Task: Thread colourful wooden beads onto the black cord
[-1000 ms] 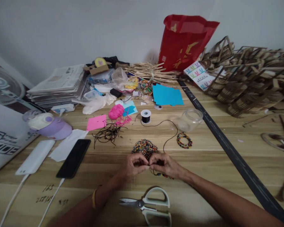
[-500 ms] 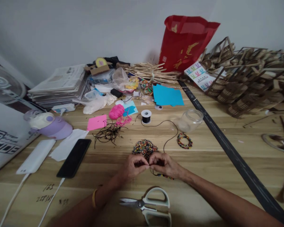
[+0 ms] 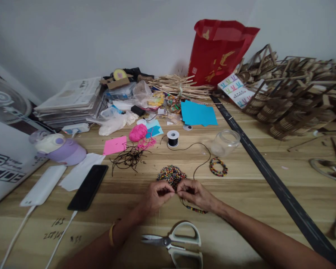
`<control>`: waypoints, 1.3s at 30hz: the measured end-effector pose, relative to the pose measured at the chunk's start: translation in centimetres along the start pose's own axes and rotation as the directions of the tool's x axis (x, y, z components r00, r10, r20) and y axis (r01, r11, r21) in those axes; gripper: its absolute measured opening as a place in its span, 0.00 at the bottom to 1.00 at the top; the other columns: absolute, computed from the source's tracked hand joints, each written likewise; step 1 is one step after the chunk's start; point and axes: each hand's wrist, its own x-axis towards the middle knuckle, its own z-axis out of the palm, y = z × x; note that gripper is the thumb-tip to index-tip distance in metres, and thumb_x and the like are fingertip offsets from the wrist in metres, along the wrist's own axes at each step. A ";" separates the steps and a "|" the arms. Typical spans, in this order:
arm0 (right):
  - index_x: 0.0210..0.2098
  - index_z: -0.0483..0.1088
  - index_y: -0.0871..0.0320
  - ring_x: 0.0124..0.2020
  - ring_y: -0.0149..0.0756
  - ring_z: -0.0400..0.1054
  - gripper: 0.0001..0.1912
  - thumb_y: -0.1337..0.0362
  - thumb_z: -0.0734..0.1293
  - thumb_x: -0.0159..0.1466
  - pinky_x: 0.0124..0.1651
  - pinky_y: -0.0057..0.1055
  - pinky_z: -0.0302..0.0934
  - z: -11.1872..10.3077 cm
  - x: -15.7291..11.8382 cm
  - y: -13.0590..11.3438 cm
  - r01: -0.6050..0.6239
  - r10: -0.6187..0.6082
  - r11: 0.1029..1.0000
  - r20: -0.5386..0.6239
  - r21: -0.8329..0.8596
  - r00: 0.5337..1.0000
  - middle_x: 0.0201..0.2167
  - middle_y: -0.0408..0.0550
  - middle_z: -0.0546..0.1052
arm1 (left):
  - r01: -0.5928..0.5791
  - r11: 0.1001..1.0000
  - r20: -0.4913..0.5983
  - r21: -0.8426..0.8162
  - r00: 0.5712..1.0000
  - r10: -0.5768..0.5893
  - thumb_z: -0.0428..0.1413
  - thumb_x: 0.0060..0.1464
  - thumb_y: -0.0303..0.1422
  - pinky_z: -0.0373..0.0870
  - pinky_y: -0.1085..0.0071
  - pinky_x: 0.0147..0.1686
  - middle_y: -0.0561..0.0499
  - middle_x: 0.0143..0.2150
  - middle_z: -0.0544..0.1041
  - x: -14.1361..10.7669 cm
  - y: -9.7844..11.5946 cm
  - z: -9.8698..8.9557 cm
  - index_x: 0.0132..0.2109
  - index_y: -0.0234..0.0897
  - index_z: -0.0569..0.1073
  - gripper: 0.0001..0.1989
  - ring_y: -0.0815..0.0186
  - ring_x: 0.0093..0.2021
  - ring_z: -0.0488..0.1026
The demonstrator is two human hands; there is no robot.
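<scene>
1. Left hand: near-centre of the table. Thumb and forefinger tips are together, pinched on a short dark length of black cord.
2. Right hand: directly to the right, tips facing those of the left hand and slightly apart from them. Thumb and forefinger are clamped on the same short length. Any bead at the fingertips is too small to make out.
3. Black cord: one length runs from the spool, on the far side of the hands, curves right, then comes near to the right hand. Its path behind that hand is hidden.
4. Strung beads: a multicoloured row lying on the near side of the right hand, with cord leading from its left end up towards the fingers.
5. Loose bead pile: just beyond both hands, partly covered by them.
6. Scissors: flat on the table, nearest the viewer, blades left, handles right.
7. Beaded loops: right of the bead pile, with the clear jar just beyond.
8. Black cord tangle: left of the spool, beside the pink paper; the black phone lies further left and nearer.
</scene>
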 end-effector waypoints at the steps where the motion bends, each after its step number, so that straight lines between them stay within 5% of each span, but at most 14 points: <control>1: 0.29 0.67 0.61 0.20 0.26 0.56 0.18 0.50 0.66 0.60 0.23 0.24 0.51 0.0 0.0 0.1 -0.013 0.014 1.000 -0.015 0.026 1.000 0.21 0.40 0.64 | -0.006 1.000 -0.024 0.029 1.000 0.007 0.56 0.49 0.28 0.64 0.75 0.29 0.49 0.27 0.76 0.0 -0.2 0.0 0.30 0.32 0.76 0.05 0.68 0.28 0.70; 5: 0.29 0.65 0.60 0.18 0.25 0.56 0.19 0.49 0.67 0.60 0.21 0.22 0.50 0.2 0.2 0.5 -0.030 0.039 0.993 -0.071 0.116 0.997 0.18 0.38 0.64 | -0.046 0.983 -0.042 0.178 0.998 0.055 0.56 0.51 0.26 0.66 0.74 0.32 0.48 0.29 0.76 0.1 -1.1 -0.1 0.31 0.33 0.76 0.05 0.67 0.30 0.71; 11: 0.28 0.65 0.60 0.18 0.24 0.55 0.19 0.49 0.67 0.59 0.20 0.21 0.50 0.3 0.3 0.5 -0.034 0.043 0.993 -0.080 0.115 0.996 0.18 0.38 0.64 | -0.166 0.922 0.075 0.349 0.986 0.149 0.54 0.55 0.25 0.67 0.73 0.38 0.48 0.34 0.76 -0.2 -1.0 -0.1 0.36 0.35 0.76 0.06 0.66 0.36 0.72; 22: 0.28 0.65 0.59 0.18 0.24 0.54 0.19 0.48 0.67 0.59 0.20 0.22 0.48 0.2 0.2 0.4 -0.037 0.044 0.994 -0.068 0.102 0.997 0.18 0.37 0.62 | -0.277 0.804 0.095 0.526 0.959 0.269 0.53 0.57 0.25 0.67 0.72 0.36 0.50 0.32 0.74 -0.1 -0.8 0.2 0.34 0.35 0.75 0.07 0.67 0.33 0.71; 26: 0.28 0.65 0.60 0.18 0.24 0.55 0.20 0.48 0.67 0.59 0.20 0.22 0.49 0.3 0.2 0.4 -0.039 0.047 0.994 -0.072 0.106 0.996 0.18 0.38 0.63 | -0.210 0.893 0.015 0.399 0.975 0.222 0.54 0.54 0.24 0.66 0.73 0.36 0.49 0.32 0.76 0.0 -0.8 0.2 0.33 0.34 0.76 0.06 0.67 0.33 0.72; 30: 0.28 0.66 0.60 0.18 0.24 0.55 0.20 0.47 0.67 0.58 0.21 0.22 0.49 0.3 0.2 0.4 -0.042 0.051 0.995 -0.084 0.096 0.995 0.19 0.38 0.64 | 0.020 0.997 -0.063 0.071 0.998 -0.015 0.56 0.50 0.25 0.66 0.75 0.32 0.49 0.28 0.77 0.3 -0.7 0.1 0.30 0.33 0.76 0.04 0.68 0.30 0.72; 33: 0.28 0.66 0.60 0.19 0.24 0.54 0.20 0.48 0.67 0.58 0.21 0.22 0.49 0.3 0.2 0.3 -0.049 0.055 0.996 -0.077 0.079 0.996 0.19 0.39 0.64 | 0.167 0.970 -0.008 -0.178 0.985 -0.172 0.58 0.48 0.29 0.66 0.75 0.31 0.49 0.28 0.78 0.3 -0.5 0.0 0.31 0.31 0.76 0.04 0.68 0.29 0.72; 39: 0.28 0.65 0.60 0.20 0.26 0.55 0.18 0.50 0.66 0.60 0.23 0.23 0.50 0.1 0.1 0.4 -0.022 0.024 0.999 -0.051 0.039 0.998 0.20 0.39 0.63 | 0.225 0.914 0.044 -0.336 0.974 -0.224 0.62 0.44 0.33 0.65 0.76 0.31 0.48 0.28 0.79 0.2 -0.5 -0.1 0.32 0.30 0.78 0.09 0.69 0.29 0.71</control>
